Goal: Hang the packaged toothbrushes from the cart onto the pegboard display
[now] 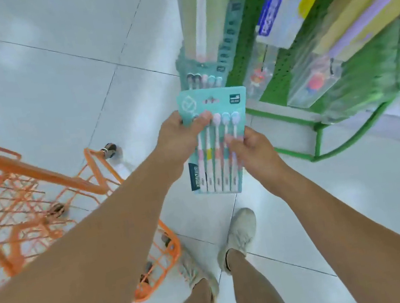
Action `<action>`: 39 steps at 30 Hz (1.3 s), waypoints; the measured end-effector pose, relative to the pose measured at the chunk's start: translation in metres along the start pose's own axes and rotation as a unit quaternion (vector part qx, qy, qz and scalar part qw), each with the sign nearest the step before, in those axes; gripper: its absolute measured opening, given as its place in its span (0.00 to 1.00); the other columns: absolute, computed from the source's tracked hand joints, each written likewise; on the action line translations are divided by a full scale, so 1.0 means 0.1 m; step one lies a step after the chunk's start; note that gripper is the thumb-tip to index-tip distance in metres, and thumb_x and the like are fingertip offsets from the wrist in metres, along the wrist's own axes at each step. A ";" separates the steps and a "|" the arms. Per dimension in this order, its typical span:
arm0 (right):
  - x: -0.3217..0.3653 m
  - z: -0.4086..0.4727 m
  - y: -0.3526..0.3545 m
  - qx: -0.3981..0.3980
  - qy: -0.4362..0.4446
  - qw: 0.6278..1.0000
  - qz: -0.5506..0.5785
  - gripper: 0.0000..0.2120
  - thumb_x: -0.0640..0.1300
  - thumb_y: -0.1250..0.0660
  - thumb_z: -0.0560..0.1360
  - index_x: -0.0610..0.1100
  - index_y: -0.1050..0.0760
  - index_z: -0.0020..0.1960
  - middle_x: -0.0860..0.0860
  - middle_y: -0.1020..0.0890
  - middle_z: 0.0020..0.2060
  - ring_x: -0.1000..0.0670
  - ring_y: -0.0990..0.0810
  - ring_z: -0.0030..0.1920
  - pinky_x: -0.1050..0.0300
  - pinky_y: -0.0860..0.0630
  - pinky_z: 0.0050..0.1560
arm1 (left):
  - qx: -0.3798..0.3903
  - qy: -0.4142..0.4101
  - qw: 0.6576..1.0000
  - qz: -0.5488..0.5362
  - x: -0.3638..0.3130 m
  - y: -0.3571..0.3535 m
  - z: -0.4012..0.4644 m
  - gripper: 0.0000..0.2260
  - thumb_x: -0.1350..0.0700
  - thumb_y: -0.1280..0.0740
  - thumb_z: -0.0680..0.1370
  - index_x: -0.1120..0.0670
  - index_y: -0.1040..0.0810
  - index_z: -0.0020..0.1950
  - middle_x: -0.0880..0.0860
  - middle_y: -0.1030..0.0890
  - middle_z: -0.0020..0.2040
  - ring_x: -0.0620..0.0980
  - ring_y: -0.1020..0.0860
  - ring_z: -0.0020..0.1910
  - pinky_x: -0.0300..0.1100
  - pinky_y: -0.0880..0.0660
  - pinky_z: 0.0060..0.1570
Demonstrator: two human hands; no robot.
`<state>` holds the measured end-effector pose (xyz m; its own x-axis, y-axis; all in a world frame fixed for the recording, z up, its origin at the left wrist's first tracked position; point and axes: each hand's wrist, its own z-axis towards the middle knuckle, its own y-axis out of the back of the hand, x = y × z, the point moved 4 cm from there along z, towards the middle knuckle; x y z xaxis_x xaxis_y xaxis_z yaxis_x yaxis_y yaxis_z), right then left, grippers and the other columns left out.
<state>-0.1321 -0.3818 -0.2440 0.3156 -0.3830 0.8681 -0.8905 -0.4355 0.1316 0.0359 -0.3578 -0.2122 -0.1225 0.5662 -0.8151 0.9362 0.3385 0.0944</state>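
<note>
At frame centre, the left hand [181, 134] pinches the toothbrush pack [215, 141] near its top; the right hand [251, 152] grips its lower right edge. Beyond it hang matching packs [205, 79] on the green pegboard [250, 29], upper right. The hang hole could miss the hook, unseen here, and the pack slip to the floor beside the orange cart [29, 182].

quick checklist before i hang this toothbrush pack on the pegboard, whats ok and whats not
1. Grip: left hand pinches the teal card pack of five toothbrushes near its top, right hand holds its right edge: ok.
2. Hang slot at the pack's top uncovered by fingers: ok.
3. Free peg on the green perforated pegboard: cannot tell, blurred.
4. Pack lined up with a peg: not ok, it is held short of the board.
5. Matching teal packs already hanging just beyond it: ok.
6. Orange wire cart off to the left: ok.
</note>
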 end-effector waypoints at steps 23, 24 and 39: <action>-0.09 1.48 -0.12 -0.127 0.138 0.982 0.000 0.14 0.54 0.34 0.73 0.43 0.22 0.49 0.38 0.16 0.42 0.32 0.17 0.45 0.31 0.20 0.46 | -0.040 -0.149 0.983 0.103 -0.14 0.07 1.54 0.16 0.48 0.28 0.78 0.58 0.22 0.59 0.48 0.17 0.49 0.37 0.19 0.38 0.28 0.26 0.34; -0.10 1.50 -0.11 -0.129 0.140 0.982 -0.005 0.13 0.53 0.34 0.74 0.44 0.22 0.49 0.39 0.16 0.42 0.34 0.17 0.45 0.32 0.20 0.46 | -0.041 -0.150 0.982 0.107 -0.13 0.07 1.55 0.16 0.47 0.28 0.77 0.57 0.21 0.58 0.48 0.16 0.50 0.39 0.19 0.40 0.29 0.25 0.35; -0.26 1.58 -0.05 -0.159 0.082 0.982 -0.057 0.12 0.50 0.36 0.82 0.41 0.22 0.50 0.44 0.16 0.44 0.45 0.18 0.46 0.39 0.21 0.55 | -0.076 -0.183 0.959 0.202 -0.06 0.13 1.53 0.21 0.39 0.29 0.76 0.53 0.24 0.58 0.45 0.19 0.51 0.43 0.19 0.49 0.38 0.23 0.49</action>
<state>-0.0844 -0.4987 -0.3432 0.3845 -0.1985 0.9015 -0.9183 -0.1818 0.3516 0.0994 -0.4718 -0.2930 0.3905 0.3829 -0.8372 0.8203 0.2680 0.5052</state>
